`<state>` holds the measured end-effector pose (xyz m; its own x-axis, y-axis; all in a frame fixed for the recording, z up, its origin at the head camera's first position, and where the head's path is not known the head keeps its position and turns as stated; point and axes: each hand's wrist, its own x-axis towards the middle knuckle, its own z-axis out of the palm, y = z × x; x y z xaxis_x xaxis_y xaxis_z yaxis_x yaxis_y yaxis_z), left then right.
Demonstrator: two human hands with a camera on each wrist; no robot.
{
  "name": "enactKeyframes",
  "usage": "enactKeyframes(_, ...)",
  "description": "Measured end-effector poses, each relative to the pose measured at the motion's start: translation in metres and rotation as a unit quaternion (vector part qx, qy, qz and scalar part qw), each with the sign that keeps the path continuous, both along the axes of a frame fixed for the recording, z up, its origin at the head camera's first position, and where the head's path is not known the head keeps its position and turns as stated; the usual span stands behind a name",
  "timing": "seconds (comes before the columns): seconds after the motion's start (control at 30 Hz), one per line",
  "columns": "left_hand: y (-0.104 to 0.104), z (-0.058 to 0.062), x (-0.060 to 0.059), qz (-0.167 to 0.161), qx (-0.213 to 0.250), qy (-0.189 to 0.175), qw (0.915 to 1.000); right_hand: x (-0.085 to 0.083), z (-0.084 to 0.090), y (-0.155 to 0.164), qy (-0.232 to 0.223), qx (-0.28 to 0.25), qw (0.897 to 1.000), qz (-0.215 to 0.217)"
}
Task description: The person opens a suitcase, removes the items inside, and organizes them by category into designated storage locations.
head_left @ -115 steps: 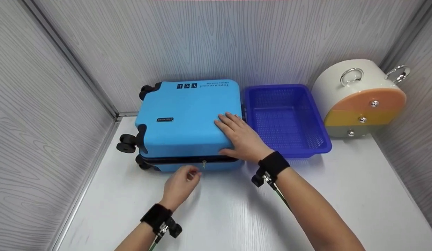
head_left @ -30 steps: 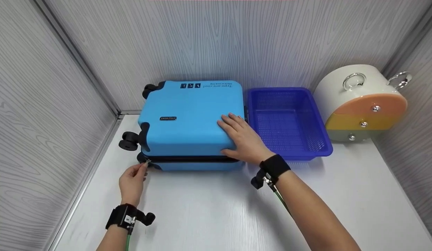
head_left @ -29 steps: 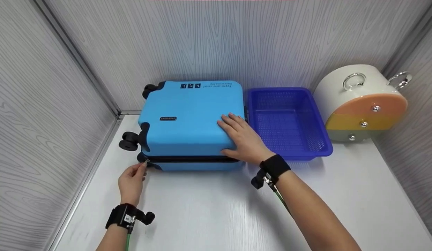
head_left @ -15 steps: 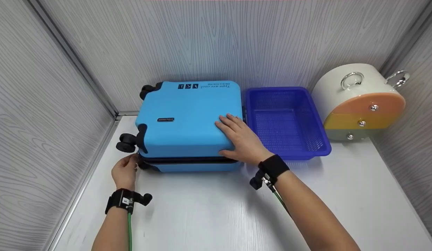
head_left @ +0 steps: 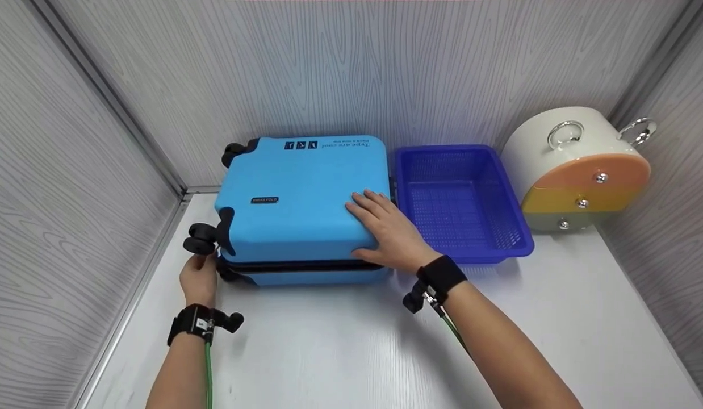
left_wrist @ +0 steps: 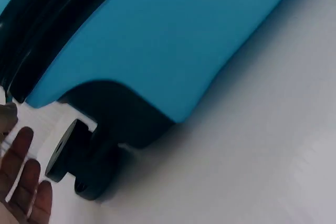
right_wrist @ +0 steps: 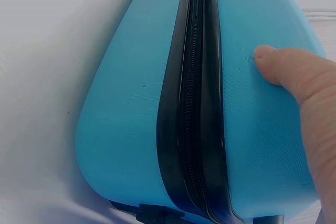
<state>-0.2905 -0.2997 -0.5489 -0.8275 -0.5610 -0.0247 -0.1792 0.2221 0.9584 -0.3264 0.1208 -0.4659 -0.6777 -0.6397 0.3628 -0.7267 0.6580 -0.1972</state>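
Note:
A light blue hard-shell suitcase (head_left: 306, 193) lies flat on the white table, its black zipper band (head_left: 306, 265) facing the person and its wheels to the left. My left hand (head_left: 199, 282) is at the wheel-end corner, its fingertips partly hidden below a black wheel (head_left: 199, 238). In the left wrist view, the thumb and a finger pinch the small zipper pull (left_wrist: 8, 96) at the band's edge, while the other fingers (left_wrist: 27, 184) are loosely spread. My right hand (head_left: 394, 233) rests with spread fingers on the lid's near right corner; its thumb (right_wrist: 283, 69) presses the side above the zipper.
A blue perforated plastic basket (head_left: 462, 210) stands right beside the suitcase. Farther right is a cream rounded cabinet (head_left: 547, 136) with orange, yellow and green drawers and ring handles. Grey wood-grain panels (head_left: 306, 62) enclose the back and sides.
My left hand has drawn the zipper pull leftward along the front band and round the wheel-end corner, now reaching farther back beneath the wheel. The right hand has stayed on the lid.

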Motion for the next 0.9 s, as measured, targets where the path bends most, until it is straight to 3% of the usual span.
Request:
enactKeyframes(0.1,-0.011,0.009,0.005,0.023,0.033,0.032,0.9987,0.001,0.001,0.0,0.003,-0.002,1.0,0.001)
enactKeyframes(0.23,-0.02,0.036,0.009,0.063,0.039,0.102,0.992,0.001,0.001,0.0,0.005,-0.005,1.0,0.003)
enactKeyframes(0.3,-0.017,0.053,0.011,0.054,-0.009,0.135,0.9894,0.001,0.001,0.0,0.004,-0.005,1.0,0.004)
enactKeyframes(0.4,-0.002,0.075,0.011,-0.011,-0.119,0.16,0.9799,0.002,0.0,-0.001,0.004,-0.006,1.0,0.005)
enactKeyframes(0.47,0.015,0.085,0.005,-0.083,-0.213,0.179,0.9571,0.001,0.001,0.0,0.008,-0.006,1.0,0.004)
enactKeyframes(0.57,0.041,0.093,-0.004,-0.193,-0.347,0.19,0.898,0.001,0.001,0.001,0.012,-0.007,1.0,0.002)
enactKeyframes(0.63,0.054,0.095,-0.01,-0.244,-0.412,0.182,0.8588,0.001,0.001,0.001,0.013,-0.008,1.0,0.0)
enactKeyframes(0.67,0.059,0.096,-0.011,-0.261,-0.436,0.171,0.8443,0.001,0.001,0.001,0.011,-0.008,1.0,-0.001)
enactKeyframes(0.7,0.062,0.096,-0.013,-0.271,-0.455,0.157,0.8339,0.002,0.0,0.001,0.01,-0.008,1.0,-0.001)
enactKeyframes(0.77,0.065,0.095,-0.013,-0.282,-0.477,0.13,0.8219,0.002,0.0,0.0,0.007,-0.008,1.0,-0.001)
enactKeyframes(0.83,0.065,0.095,-0.012,-0.284,-0.492,0.112,0.8152,0.002,0.0,0.0,0.006,-0.008,1.0,0.003)
enactKeyframes(0.9,0.064,0.096,-0.009,-0.286,-0.495,0.102,0.8137,0.002,0.001,0.0,0.007,-0.006,1.0,0.008)
